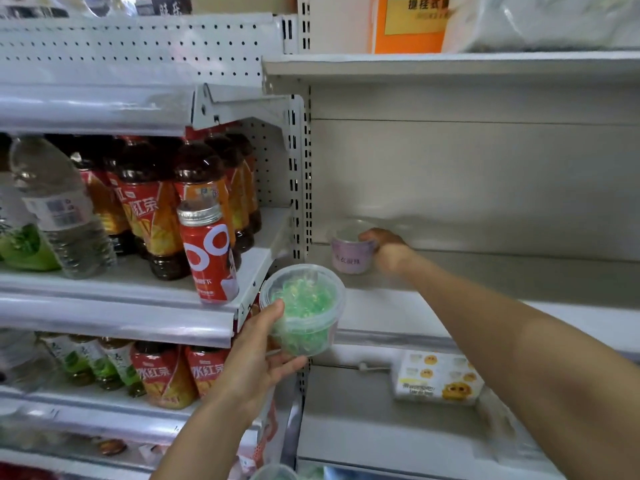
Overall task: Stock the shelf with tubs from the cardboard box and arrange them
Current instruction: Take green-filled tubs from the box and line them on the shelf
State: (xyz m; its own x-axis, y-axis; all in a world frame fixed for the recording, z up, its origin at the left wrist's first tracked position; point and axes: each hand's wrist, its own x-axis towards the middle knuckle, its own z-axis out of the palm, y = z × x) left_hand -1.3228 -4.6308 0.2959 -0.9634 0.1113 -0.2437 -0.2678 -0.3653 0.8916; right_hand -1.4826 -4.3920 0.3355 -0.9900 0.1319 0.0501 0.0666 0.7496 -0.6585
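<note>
Head view: the right grip (388,251), reaching deep into the grey shelf (502,275), curls round a lilac-labelled tub (348,259) at its back left corner. The left grip (256,358) holds a clear tub (304,306) of green contents before the shelf's edge.

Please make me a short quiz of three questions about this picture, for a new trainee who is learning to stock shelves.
1. True or false: the left hand holds a clear tub with green contents.
2. Where is the purple tub that the right hand grips?
A) at the left end of the pale shelf, far back
B) on top of the red can
C) inside a cardboard box
3. Fill in the missing word: the pack with yellow faces lies one level ___ the purple tub.

Key: 1 true; 2 A; 3 below.
</note>
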